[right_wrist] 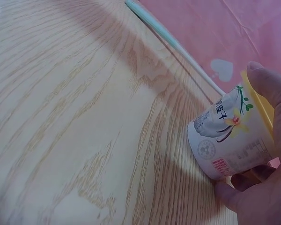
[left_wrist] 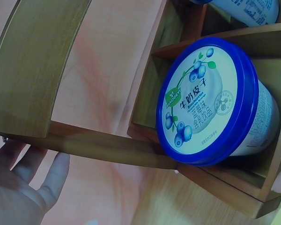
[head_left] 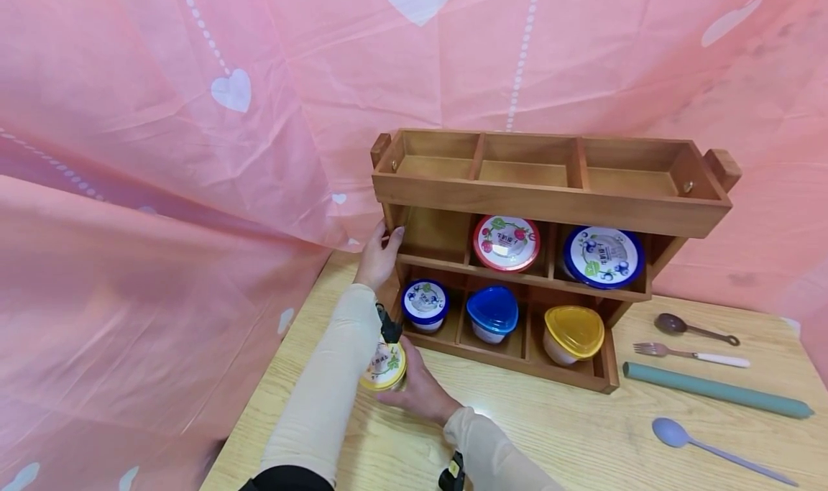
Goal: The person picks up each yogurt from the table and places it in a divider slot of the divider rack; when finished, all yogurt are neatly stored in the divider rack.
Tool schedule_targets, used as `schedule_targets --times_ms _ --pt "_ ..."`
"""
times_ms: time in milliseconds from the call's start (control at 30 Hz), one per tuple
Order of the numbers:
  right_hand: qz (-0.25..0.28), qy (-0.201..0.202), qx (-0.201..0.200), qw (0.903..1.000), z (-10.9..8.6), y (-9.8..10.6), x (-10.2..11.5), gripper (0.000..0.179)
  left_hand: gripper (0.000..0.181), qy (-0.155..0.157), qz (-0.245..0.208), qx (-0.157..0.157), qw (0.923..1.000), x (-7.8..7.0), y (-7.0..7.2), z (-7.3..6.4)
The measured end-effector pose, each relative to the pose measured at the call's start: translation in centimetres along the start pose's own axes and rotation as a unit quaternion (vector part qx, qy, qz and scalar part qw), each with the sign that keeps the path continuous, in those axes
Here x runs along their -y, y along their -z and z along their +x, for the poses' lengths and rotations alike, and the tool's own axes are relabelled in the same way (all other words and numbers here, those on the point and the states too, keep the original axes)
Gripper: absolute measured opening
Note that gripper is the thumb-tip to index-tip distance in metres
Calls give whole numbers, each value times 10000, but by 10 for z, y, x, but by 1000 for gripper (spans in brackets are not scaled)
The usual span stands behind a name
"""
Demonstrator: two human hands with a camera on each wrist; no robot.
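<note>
My left hand (head_left: 378, 257) grips the left side of a three-tier wooden shelf (head_left: 550, 207) at its middle level. In the left wrist view that hand's fingers (left_wrist: 56, 183) meet the wooden side piece, some tips hidden behind it. My right hand (head_left: 423, 387) holds a white tub with a yellow lid (right_wrist: 234, 133) low at the table, in front of the shelf's left end. Its thumb lies by the lid and its fingers lie around the side. Nearest the left wrist camera, a blue-lidded blueberry tub (left_wrist: 201, 103) sits in the bottom left compartment.
The middle tier holds a red-lidded tub (head_left: 507, 244) and a blue-lidded tub (head_left: 604, 257). Below stand a blue-lidded cup (head_left: 493, 311) and a yellow-lidded cup (head_left: 574, 333). At right lie a dark spoon (head_left: 673, 324), fork (head_left: 718, 360), green rod (head_left: 718, 390) and purple spoon (head_left: 673, 433).
</note>
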State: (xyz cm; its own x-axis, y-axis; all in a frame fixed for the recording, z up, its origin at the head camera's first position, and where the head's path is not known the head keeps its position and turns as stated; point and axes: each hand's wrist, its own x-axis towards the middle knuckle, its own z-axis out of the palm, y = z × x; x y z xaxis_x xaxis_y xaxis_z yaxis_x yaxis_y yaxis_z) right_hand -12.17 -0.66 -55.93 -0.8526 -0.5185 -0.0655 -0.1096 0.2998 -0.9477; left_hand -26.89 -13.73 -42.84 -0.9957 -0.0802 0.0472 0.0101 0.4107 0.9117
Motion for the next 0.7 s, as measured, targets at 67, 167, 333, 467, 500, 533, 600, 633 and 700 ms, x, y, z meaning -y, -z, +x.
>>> schedule_targets --times_ms 67,167,333,467,500,533,600,633,700 --pt "32 25 -21 10000 1 -1 1 113 57 -1 7 3 10000 0 0 0" --pt "52 -20 -30 10000 4 -2 2 112 57 -8 7 3 10000 0 0 0" --pt "104 -201 -40 9997 7 -4 1 107 57 13 -29 7 10000 0 0 0" --pt "158 -198 -72 9997 8 -4 0 105 57 11 -53 8 10000 0 0 0" --pt "159 -210 -80 9996 8 -4 0 105 57 11 -52 7 10000 0 0 1" --pt "162 -205 -86 9996 8 -3 -1 104 57 14 -52 7 10000 0 0 0" --pt "152 -195 -111 9996 8 -3 -1 104 57 5 -59 7 10000 1 0 1" --pt "145 -211 -123 9996 9 -3 -1 104 57 4 -53 6 10000 1 0 1" --pt "103 -280 -158 9994 8 -3 -1 103 57 10 -48 -1 10000 1 0 0"
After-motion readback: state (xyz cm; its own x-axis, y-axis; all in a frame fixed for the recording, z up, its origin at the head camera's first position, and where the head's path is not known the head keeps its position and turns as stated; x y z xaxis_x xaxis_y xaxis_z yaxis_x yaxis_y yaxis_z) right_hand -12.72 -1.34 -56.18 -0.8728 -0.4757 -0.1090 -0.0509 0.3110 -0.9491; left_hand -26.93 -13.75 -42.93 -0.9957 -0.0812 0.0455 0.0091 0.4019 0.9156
